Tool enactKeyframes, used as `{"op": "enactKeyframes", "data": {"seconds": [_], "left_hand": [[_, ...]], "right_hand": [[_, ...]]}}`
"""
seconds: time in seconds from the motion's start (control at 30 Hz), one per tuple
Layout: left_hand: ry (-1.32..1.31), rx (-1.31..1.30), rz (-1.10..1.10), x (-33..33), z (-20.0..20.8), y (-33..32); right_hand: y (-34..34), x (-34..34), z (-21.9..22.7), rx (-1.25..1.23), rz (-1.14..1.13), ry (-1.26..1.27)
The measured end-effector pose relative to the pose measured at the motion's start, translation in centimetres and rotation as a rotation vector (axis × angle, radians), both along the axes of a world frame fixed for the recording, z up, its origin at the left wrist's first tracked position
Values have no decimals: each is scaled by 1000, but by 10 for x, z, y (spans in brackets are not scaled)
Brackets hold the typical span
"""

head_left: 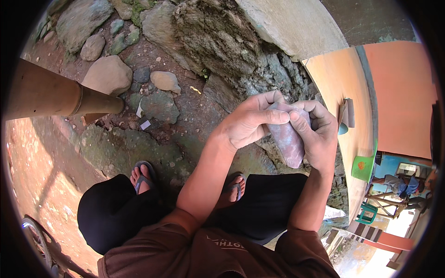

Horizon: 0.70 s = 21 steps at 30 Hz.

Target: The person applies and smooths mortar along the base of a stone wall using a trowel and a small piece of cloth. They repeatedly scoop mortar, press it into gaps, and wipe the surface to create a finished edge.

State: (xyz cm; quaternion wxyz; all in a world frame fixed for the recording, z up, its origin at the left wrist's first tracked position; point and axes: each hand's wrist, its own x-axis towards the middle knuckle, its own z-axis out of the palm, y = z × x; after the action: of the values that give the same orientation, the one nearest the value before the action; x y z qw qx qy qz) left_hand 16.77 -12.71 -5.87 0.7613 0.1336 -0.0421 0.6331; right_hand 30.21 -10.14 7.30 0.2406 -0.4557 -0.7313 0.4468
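A flat, elongated stone (287, 142), mottled purple and grey with a dusty surface, is held up in front of me in both hands. My left hand (254, 119) pinches its upper left part, the thumb lying across the near face. My right hand (321, 134) grips the upper right edge, its thumb tip close to the left thumb. The stone's narrower end hangs down between my hands. Both hands look dusty, and the fingertips behind the stone are partly hidden.
A thick bamboo post (55, 95) slants in from the left. Loose rocks (107, 74) and a large rough boulder (218, 41) lie ahead. On the pale ledge (336, 78) at right is a curled sheet (345, 116). Further off are a green stool (367, 213) and a person (402, 185).
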Motion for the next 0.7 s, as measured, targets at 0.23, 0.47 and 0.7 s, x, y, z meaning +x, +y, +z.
{"op": "enactKeyframes", "data": {"seconds": [0.23, 0.47, 0.7], "left_hand": [[45, -304, 800, -25, 13, 4], [624, -517, 1632, -63, 34, 33], [783, -522, 1778, -37, 23, 96]], "right_hand": [[6, 0, -9, 537, -237, -385], [0, 11, -12, 577, -199, -278], [0, 15, -11, 622, -158, -246]]}}
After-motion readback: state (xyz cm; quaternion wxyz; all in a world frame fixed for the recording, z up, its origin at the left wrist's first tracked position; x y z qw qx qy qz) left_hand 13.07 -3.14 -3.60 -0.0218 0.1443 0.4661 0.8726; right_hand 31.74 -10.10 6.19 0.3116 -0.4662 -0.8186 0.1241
